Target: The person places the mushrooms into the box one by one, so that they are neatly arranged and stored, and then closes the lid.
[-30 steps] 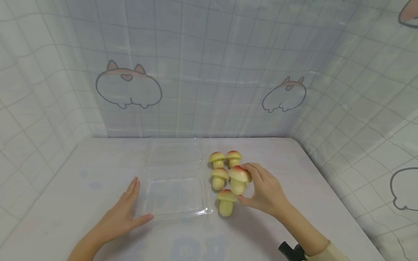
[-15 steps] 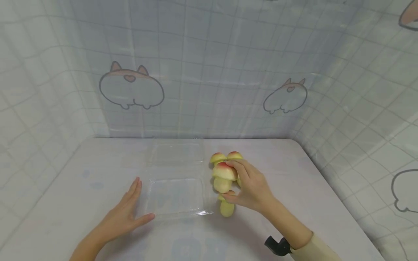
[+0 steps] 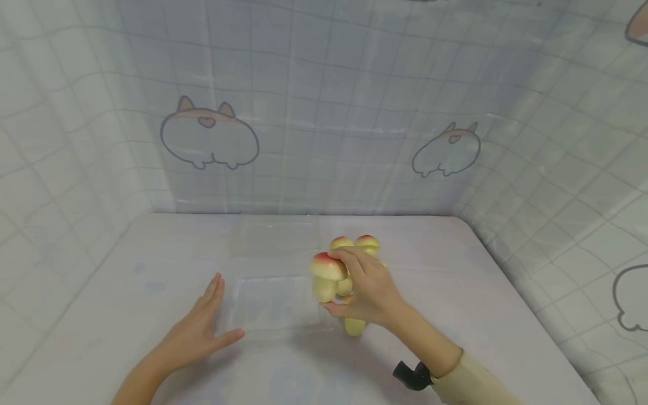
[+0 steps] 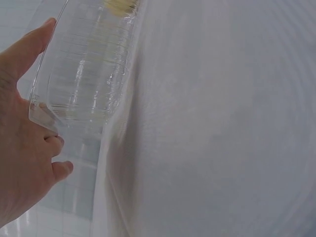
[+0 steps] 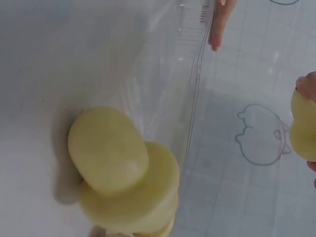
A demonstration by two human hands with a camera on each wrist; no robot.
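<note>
head: grips mushroom (image 3: 326, 277) in right hand (image 3: 368, 288) by cap and stem base, likely to hold it upright, at right edge of clear container (image 3: 275, 304) | left wrist: rests left hand (image 4: 22, 153) at container rim, grasping nothing, probably to steady it | right wrist: shows other mushrooms (image 5: 108, 148) on table (image 5: 29, 148), bunched beside container, perhaps for reach

Gridded sheeting (image 3: 334, 112) on three sides, cartoon animal outlines (image 3: 210, 138); whitish tabletop (image 3: 440, 259).

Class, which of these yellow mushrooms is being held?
The leftmost mushroom in the head view: it alone is gripped, by the right hand; the others are on the table.
</note>
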